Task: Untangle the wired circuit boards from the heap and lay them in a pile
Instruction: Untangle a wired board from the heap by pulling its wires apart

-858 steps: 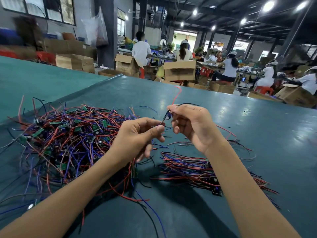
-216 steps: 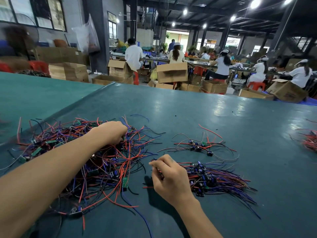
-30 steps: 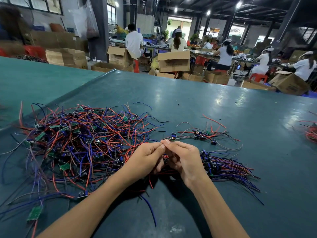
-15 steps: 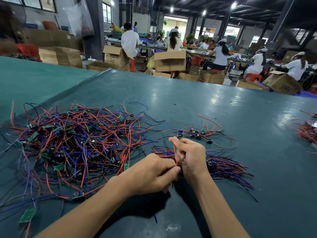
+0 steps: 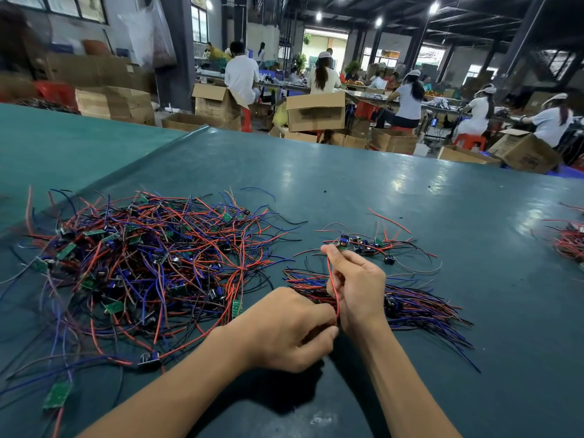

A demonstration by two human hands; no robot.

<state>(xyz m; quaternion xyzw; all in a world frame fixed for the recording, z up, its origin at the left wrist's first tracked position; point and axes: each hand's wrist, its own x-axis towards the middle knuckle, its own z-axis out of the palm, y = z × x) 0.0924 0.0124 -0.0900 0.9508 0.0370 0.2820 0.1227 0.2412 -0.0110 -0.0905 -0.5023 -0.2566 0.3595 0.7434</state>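
Circuit board (image 5: 343,241) pinched by right hand (image 5: 358,287), wire (image 5: 332,286) by left hand (image 5: 289,328)

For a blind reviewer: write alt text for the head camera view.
Two bare hands work a red wire over a dark green table: the right hand pinches a small circuit board at its top, the left hand grips the wire lower down. A large tangled heap lies left, a neater pile right; workers sit among cardboard boxes behind.
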